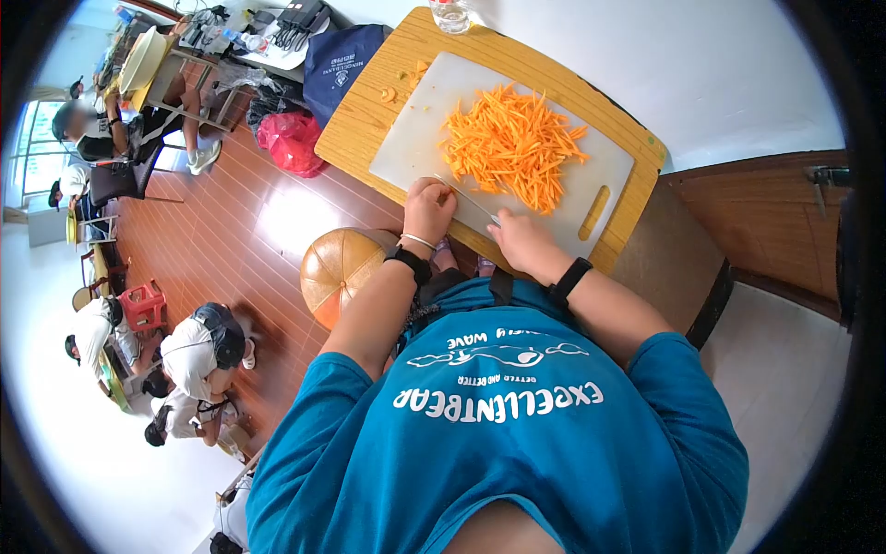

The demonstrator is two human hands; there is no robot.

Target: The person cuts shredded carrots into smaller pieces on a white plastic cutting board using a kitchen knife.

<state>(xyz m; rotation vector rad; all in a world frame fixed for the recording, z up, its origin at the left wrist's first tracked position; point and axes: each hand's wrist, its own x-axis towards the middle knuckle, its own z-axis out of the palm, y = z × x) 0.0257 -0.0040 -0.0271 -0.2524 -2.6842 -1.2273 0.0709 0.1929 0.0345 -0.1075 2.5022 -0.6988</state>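
A pile of orange carrot shreds (515, 143) lies on a white cutting board (406, 152). My right hand (528, 245) is wrapped round the handle of a knife (475, 204) at the board's near edge. The blade points left, toward my left hand (430, 209). That hand is closed, its fingers curled by the blade's far end; what they hold, if anything, is hidden. Both hands are on the near side of the carrot pile.
The board rests on a small wooden table (355, 120) with a glass (450, 15) at its far edge. A round tan stool (337, 268) stands left of my legs. A red plastic bag (291, 143) and blue bag (341, 65) are beside the table. Several people work at left.
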